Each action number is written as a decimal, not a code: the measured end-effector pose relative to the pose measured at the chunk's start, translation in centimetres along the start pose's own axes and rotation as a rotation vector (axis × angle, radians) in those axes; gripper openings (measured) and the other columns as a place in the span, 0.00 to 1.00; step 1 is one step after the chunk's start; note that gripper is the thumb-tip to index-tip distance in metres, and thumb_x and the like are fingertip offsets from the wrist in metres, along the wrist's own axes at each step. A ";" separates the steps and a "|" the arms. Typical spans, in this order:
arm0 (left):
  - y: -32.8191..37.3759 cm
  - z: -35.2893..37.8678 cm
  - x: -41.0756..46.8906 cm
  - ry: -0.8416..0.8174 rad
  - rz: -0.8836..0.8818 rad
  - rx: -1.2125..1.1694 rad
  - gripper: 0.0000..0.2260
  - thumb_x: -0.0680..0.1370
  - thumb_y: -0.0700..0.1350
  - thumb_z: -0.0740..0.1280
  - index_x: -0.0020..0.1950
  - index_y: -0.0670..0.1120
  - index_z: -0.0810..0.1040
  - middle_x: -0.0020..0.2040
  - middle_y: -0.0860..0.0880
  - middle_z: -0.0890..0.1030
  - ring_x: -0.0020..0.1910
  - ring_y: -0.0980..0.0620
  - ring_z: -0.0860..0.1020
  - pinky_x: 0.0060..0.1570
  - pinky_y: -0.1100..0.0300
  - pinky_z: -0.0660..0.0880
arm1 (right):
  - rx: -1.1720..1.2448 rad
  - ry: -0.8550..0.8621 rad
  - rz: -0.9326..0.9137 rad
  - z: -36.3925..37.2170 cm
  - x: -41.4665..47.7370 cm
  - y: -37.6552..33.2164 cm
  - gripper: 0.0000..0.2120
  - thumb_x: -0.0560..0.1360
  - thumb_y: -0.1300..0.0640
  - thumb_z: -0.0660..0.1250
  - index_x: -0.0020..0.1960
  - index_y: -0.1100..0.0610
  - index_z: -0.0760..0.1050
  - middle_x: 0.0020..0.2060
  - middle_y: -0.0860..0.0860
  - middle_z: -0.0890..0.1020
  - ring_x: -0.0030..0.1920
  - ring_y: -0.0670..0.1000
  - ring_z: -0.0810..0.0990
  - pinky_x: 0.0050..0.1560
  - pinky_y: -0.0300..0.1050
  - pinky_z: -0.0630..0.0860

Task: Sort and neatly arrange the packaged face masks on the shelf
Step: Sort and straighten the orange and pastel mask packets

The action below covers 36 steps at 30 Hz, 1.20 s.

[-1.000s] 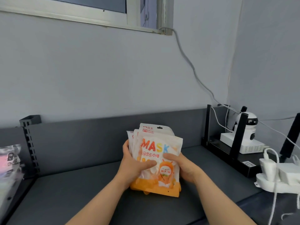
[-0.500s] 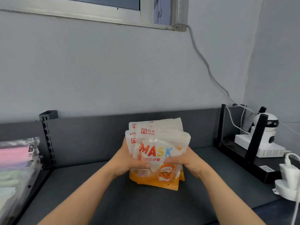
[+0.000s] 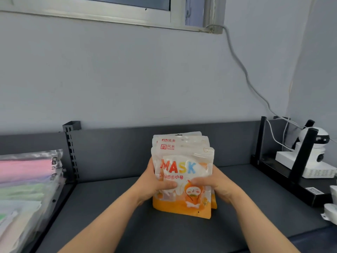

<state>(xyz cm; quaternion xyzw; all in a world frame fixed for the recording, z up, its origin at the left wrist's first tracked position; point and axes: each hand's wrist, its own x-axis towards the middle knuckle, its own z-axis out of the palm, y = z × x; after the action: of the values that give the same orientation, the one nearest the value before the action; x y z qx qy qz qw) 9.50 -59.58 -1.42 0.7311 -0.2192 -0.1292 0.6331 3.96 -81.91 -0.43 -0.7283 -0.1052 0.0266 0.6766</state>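
Both bare forearms reach in from the lower edge, the left from about 7 o'clock and the right from about 5 o'clock, converging near the middle of the view. The left grip (image 3: 152, 183) clasps the 9 o'clock side of the mask packs (image 3: 184, 161), thumb laid across the front. The right grip (image 3: 219, 185) clasps the 3 o'clock side, thumb likewise in front, fingers hidden behind.

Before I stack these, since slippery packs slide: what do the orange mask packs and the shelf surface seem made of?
The orange mask packs: probably thin plastic film, glossy; it shines and wrinkles where gripped. The shelf surface: likely painted metal, matte dark grey; the slotted upright suggests steel racking, unconfirmed.
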 end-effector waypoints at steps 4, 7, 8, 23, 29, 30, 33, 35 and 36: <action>-0.3 0.3 -0.6 -0.015 0.005 0.013 0.42 0.70 0.37 0.77 0.73 0.56 0.55 0.65 0.52 0.77 0.61 0.51 0.80 0.60 0.47 0.78 | 0.030 0.053 0.008 1.1 -0.7 -0.2 0.27 0.71 0.67 0.71 0.67 0.54 0.69 0.57 0.54 0.83 0.57 0.55 0.82 0.50 0.51 0.81; 0.4 -0.1 -1.5 0.037 0.038 -0.015 0.41 0.70 0.36 0.76 0.74 0.55 0.56 0.64 0.52 0.77 0.60 0.51 0.80 0.58 0.48 0.79 | 0.057 0.119 -0.024 2.4 -1.2 -0.5 0.26 0.70 0.66 0.73 0.66 0.53 0.71 0.57 0.54 0.83 0.56 0.56 0.83 0.54 0.57 0.80; 0.7 -0.4 -1.9 0.058 0.048 -0.019 0.41 0.70 0.36 0.77 0.74 0.55 0.57 0.63 0.53 0.78 0.60 0.51 0.80 0.58 0.48 0.79 | 0.075 0.143 -0.042 2.9 -1.3 -0.7 0.27 0.70 0.65 0.73 0.65 0.53 0.71 0.57 0.54 0.83 0.55 0.57 0.83 0.54 0.59 0.80; 2.4 -8.9 -19.6 0.620 0.119 -0.032 0.43 0.74 0.44 0.74 0.74 0.68 0.46 0.59 0.60 0.81 0.51 0.62 0.83 0.47 0.62 0.81 | 0.285 -0.006 0.002 21.0 -0.3 -4.3 0.29 0.62 0.57 0.76 0.61 0.52 0.73 0.51 0.53 0.85 0.48 0.58 0.85 0.46 0.60 0.81; 1.8 -10.8 -28.0 0.850 0.069 -0.077 0.47 0.73 0.42 0.76 0.76 0.66 0.47 0.59 0.55 0.83 0.53 0.52 0.84 0.59 0.48 0.78 | 0.323 -0.249 0.079 28.8 -0.6 -4.1 0.30 0.58 0.56 0.77 0.59 0.51 0.75 0.49 0.52 0.86 0.47 0.57 0.86 0.46 0.58 0.82; 1.8 -11.0 -29.4 0.882 0.052 -0.083 0.46 0.73 0.42 0.76 0.76 0.67 0.47 0.59 0.54 0.83 0.52 0.49 0.84 0.57 0.48 0.79 | 0.313 -0.267 0.086 30.2 -0.7 -3.9 0.31 0.58 0.56 0.78 0.59 0.51 0.75 0.48 0.51 0.86 0.47 0.56 0.86 0.46 0.57 0.82; 1.5 -12.3 -33.0 0.951 0.034 -0.095 0.43 0.74 0.39 0.73 0.75 0.64 0.50 0.56 0.53 0.84 0.50 0.47 0.85 0.49 0.53 0.82 | 0.299 -0.314 0.087 34.2 -1.0 -3.5 0.26 0.64 0.60 0.78 0.60 0.52 0.75 0.49 0.50 0.86 0.47 0.53 0.85 0.45 0.52 0.82; 1.4 -13.4 -34.8 0.990 0.026 -0.095 0.42 0.74 0.39 0.73 0.75 0.62 0.49 0.53 0.56 0.85 0.50 0.51 0.85 0.52 0.53 0.81 | 0.276 -0.329 0.082 36.6 -1.1 -3.5 0.25 0.66 0.60 0.77 0.60 0.52 0.74 0.49 0.51 0.85 0.47 0.52 0.85 0.44 0.50 0.82; 1.4 -14.2 -35.8 1.013 0.023 -0.097 0.44 0.74 0.40 0.74 0.77 0.62 0.48 0.53 0.57 0.85 0.51 0.51 0.85 0.56 0.49 0.79 | 0.262 -0.340 0.080 38.0 -1.0 -3.5 0.25 0.66 0.59 0.78 0.60 0.52 0.74 0.49 0.51 0.85 0.47 0.52 0.85 0.43 0.50 0.82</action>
<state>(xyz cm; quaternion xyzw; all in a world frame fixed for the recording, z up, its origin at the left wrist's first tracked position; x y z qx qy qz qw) -15.28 -30.02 -0.90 0.6693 0.1134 0.2387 0.6944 -4.36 -44.60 -0.18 -0.6228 -0.1846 0.1892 0.7363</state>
